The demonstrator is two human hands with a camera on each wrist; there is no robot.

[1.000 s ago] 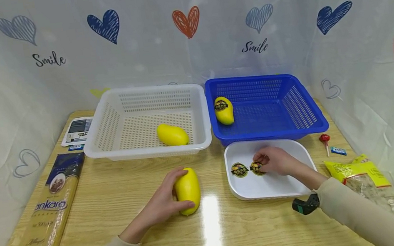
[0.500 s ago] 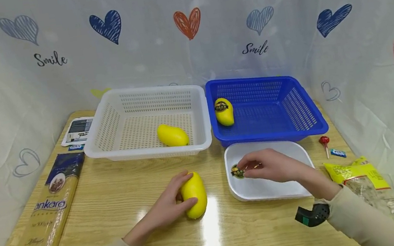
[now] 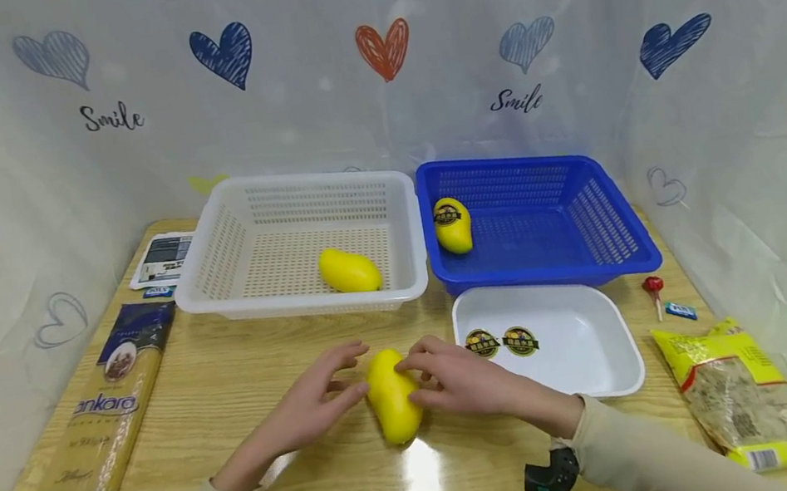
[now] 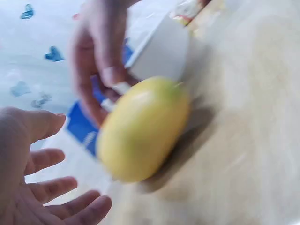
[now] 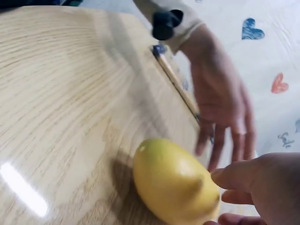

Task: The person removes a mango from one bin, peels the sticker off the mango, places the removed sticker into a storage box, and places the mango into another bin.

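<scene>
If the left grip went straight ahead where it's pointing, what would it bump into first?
Probably the mango on the table: the left grip points towards it. There's a gap in the left wrist picture, but its depth is hard to judge.

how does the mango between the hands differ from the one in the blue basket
The near mango shows no label on its visible skin; the basket mango bears a dark label. The near mango is between the left hand and right hand; the basket mango lies untouched in the blue basket. Both are yellow.
</scene>
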